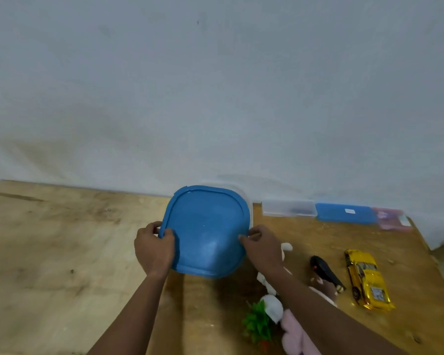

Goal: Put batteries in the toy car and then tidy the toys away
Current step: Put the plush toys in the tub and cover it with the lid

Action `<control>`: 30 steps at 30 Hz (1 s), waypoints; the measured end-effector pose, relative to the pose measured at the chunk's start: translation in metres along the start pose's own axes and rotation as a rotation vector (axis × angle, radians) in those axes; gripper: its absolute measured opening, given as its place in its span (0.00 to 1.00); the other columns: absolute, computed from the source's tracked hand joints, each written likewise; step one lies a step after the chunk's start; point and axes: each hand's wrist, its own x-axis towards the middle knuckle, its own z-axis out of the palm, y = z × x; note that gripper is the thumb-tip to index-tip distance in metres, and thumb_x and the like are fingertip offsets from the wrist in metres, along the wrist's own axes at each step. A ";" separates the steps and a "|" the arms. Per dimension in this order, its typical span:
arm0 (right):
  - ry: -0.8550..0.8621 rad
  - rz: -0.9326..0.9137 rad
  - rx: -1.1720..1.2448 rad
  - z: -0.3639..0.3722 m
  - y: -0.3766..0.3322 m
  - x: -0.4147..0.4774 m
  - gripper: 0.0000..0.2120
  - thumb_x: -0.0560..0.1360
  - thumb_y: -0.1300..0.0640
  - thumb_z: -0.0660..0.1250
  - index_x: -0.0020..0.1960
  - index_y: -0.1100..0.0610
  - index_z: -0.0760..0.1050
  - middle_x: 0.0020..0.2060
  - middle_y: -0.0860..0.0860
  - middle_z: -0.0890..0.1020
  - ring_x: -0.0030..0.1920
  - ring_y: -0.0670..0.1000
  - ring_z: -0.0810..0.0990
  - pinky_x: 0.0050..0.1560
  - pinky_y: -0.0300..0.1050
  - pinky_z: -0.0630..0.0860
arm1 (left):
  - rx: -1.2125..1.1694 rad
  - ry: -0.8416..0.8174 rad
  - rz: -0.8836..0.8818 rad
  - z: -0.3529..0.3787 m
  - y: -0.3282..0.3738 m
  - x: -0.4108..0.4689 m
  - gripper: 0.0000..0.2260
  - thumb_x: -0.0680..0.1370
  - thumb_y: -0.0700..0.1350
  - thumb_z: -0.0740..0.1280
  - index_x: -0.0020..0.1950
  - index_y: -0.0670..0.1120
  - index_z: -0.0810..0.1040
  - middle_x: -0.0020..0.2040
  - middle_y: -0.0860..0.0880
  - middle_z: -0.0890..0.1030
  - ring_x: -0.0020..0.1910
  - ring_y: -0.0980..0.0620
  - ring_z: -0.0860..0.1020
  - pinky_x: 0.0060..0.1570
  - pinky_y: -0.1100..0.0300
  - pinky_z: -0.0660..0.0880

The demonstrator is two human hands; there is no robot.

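Observation:
A blue lid (207,230) is tilted up over a clear container (244,194) whose rim shows behind it at the wall. My left hand (154,249) grips the lid's left edge. My right hand (263,248) pinches its right edge. The yellow toy car (367,279) lies on the wooden table (62,252) at the right, with a black remote (324,271) to its left. Soft toys lie under my right forearm: a white plush (273,304), a pink plush (294,334) and a green leafy toy (258,324).
Three small flat boxes stand along the wall at the right: a clear one (289,208), a blue one (345,213) and a pink one (392,219). The table's right edge (436,262) runs just past the car.

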 end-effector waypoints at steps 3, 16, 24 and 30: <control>-0.045 -0.046 0.034 -0.002 0.017 -0.040 0.06 0.76 0.50 0.70 0.47 0.52 0.77 0.38 0.45 0.79 0.41 0.46 0.79 0.37 0.37 0.71 | 0.025 0.057 -0.022 -0.021 -0.026 -0.038 0.14 0.75 0.43 0.68 0.60 0.43 0.82 0.53 0.42 0.80 0.49 0.41 0.79 0.48 0.50 0.76; -0.286 0.011 -0.350 0.016 0.060 -0.143 0.07 0.72 0.53 0.68 0.43 0.57 0.78 0.36 0.51 0.81 0.37 0.50 0.79 0.29 0.41 0.69 | 0.268 -0.052 -0.056 -0.088 -0.117 -0.136 0.13 0.74 0.36 0.64 0.53 0.43 0.85 0.39 0.44 0.83 0.33 0.42 0.78 0.33 0.50 0.79; -0.282 -0.005 -0.626 0.056 0.043 -0.119 0.03 0.77 0.54 0.63 0.45 0.52 0.73 0.42 0.50 0.80 0.41 0.51 0.79 0.37 0.46 0.76 | 0.307 -0.197 -0.029 -0.072 -0.139 -0.098 0.11 0.74 0.35 0.64 0.51 0.42 0.84 0.42 0.42 0.83 0.37 0.40 0.79 0.37 0.49 0.80; -0.354 0.078 -0.718 0.061 0.049 -0.115 0.06 0.74 0.52 0.66 0.41 0.54 0.73 0.38 0.50 0.80 0.37 0.50 0.79 0.33 0.43 0.76 | 0.384 -0.363 -0.101 -0.060 -0.144 -0.092 0.13 0.70 0.42 0.65 0.53 0.48 0.83 0.45 0.45 0.80 0.43 0.41 0.80 0.45 0.47 0.79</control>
